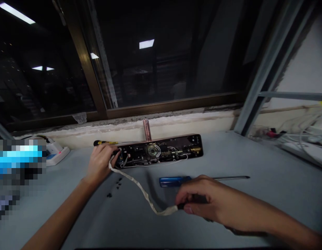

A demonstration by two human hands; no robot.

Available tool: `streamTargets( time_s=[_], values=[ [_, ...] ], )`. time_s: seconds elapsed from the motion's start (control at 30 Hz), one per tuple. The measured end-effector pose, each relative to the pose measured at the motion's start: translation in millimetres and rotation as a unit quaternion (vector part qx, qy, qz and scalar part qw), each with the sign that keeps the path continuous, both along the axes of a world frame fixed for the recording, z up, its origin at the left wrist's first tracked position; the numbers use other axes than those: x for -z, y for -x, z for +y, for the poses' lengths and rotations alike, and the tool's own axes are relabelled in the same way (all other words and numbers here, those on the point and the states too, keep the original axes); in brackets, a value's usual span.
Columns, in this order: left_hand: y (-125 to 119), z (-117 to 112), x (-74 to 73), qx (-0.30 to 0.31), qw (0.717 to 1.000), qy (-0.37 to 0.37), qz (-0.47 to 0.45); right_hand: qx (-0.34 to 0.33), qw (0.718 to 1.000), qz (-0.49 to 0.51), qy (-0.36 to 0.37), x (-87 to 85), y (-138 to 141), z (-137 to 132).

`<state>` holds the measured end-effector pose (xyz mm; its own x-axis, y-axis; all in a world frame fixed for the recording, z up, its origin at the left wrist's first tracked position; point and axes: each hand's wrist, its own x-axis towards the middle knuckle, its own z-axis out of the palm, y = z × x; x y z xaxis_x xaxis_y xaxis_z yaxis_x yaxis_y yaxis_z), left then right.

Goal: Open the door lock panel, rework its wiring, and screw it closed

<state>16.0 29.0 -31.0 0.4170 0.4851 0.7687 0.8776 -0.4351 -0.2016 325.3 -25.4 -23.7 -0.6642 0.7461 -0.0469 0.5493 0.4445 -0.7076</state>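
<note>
Long black open-topped housing [180, 141]: smooth, kinda glossy, metal or plastic, can't tell. Behind it, a shiny copper-coloured metal tube [147, 131]. In front of it, a glossy blue plastic screwdriver handle [172, 181] and a matt, wrinkly off-white wrapped cable [137, 183].

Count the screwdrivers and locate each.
2: a blue screwdriver partly behind the right hand, and a yellow screwdriver along the far side of the case, by the left hand. More may be hidden.

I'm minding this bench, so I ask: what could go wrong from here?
Small black pieces lie loose near the left forearm and might get swept away. The whitish cable runs from the left hand, at the open housing, to the right hand; a tug might strain connections. The blue-handled screwdriver lies beside that hand and could be knocked.
</note>
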Motion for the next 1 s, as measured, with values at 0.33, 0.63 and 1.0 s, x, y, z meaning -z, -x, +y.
streamTargets(
  time_s=[0.33,0.63,1.0],
  values=[
    [7.0,9.7,-2.4,0.033,0.998,0.009,0.051,0.001,1.0,-0.016,-0.008,1.8,1.2,-0.5],
    [15.6,8.2,-10.6,0.058,0.99,0.026,0.124,0.002,1.0,-0.009,-0.012,3.2,1.7,-1.2],
    [6.7,4.3,-23.2,-0.014,0.969,0.046,0.241,-0.002,1.0,-0.02,-0.02,7.6,2.5,0.8]
  ],
)
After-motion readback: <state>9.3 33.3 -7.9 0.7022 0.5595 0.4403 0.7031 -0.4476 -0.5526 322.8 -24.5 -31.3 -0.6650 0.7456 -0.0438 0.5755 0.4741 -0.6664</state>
